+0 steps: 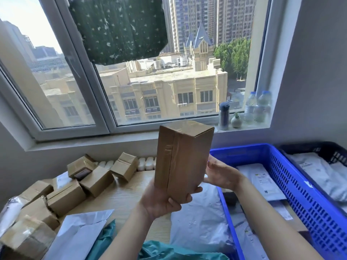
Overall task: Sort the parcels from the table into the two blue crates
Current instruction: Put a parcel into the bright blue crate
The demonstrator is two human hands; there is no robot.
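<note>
The pale wooden table [129, 192] carries a cluster of small brown cardboard boxes [65, 197] along its left edge and toward the far left corner. Near the front edge lie a white paper envelope [78, 233], a crumpled teal plastic mailer [169, 250] and a white plastic mailer bag [199, 220]. A blue plastic crate [281, 184] sits along the right edge.

Large white-framed window [105, 102] above and beyond, daylight through it; dark green patterned cloth [120, 29] hung across upper pane. Grey wall [319, 72] to right. Sill [244, 126] carries bottles [259, 106], flask [224, 115], small vase [235, 121].
</note>
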